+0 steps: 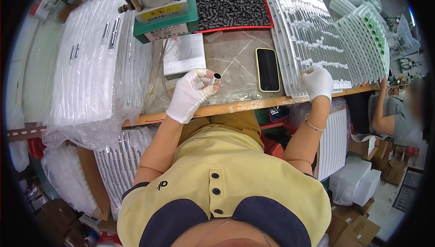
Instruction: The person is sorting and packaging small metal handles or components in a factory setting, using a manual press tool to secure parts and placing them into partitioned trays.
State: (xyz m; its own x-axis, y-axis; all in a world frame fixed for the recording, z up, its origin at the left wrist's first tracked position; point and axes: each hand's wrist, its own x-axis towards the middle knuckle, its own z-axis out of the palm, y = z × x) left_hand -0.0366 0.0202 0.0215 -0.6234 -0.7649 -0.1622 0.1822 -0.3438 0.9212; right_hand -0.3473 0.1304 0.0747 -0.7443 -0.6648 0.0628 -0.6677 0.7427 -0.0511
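Note:
My left hand (192, 93), in a white glove with bare fingertips, pinches a short shiny tube (216, 79) between thumb and fingers. The tube's dark open end points up and away from me. Beside that hand lies a pale metal block (183, 56) under the green-based press (165, 22). At the right, my gloved right hand (317, 83) is closed over the near edge of a white tray (290, 61) lined with rows of silver tubes (312, 24). Its fingers are curled and hide whatever may be in them.
A red bin (270, 20) of small black cylindrical parts (231, 2) stands at the back. A phone (268, 70) lies on the table between my hands. Plastic-wrapped white trays (90, 65) sit at the left. Another person's arm (382, 111) shows at far right.

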